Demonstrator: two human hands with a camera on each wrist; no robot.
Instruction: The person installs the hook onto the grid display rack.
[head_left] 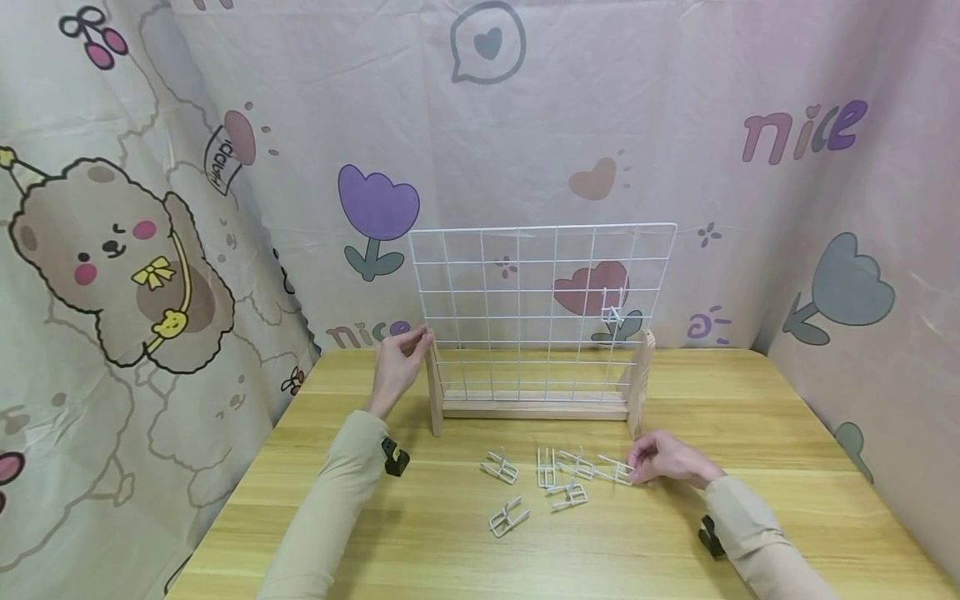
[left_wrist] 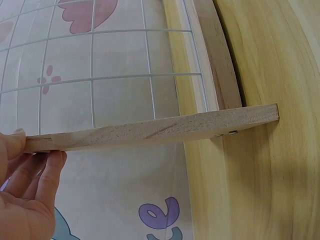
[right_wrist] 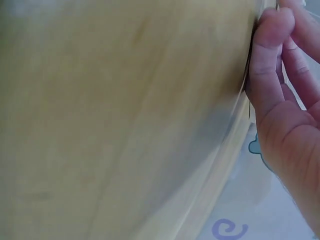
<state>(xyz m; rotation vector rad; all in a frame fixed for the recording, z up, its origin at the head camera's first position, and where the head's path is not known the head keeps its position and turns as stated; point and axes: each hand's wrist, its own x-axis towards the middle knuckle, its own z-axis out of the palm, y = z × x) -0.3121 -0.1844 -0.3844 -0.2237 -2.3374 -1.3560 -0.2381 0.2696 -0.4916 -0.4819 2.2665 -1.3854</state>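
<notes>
A white wire grid panel [head_left: 536, 291] stands upright in a wooden base. My left hand [head_left: 399, 367] pinches the top of the base's left wooden side piece [head_left: 435, 387]. The left wrist view shows that hand [left_wrist: 30, 190] with thumb and fingers on either side of the wooden piece [left_wrist: 150, 130]. My right hand [head_left: 671, 458] is low over the table, its fingertips pinching the right end of a white wire hook [head_left: 613, 470]. In the right wrist view the right hand [right_wrist: 287, 95] has curled fingers, and the hook is hidden. Another wire hook [head_left: 612, 308] hangs on the grid's right part.
Several more white wire hooks lie in front of the rack, among them one at the left [head_left: 501, 467] and one nearest me [head_left: 507, 517]. The wooden table [head_left: 450, 558] meets printed curtains [head_left: 510, 125] behind and at both sides.
</notes>
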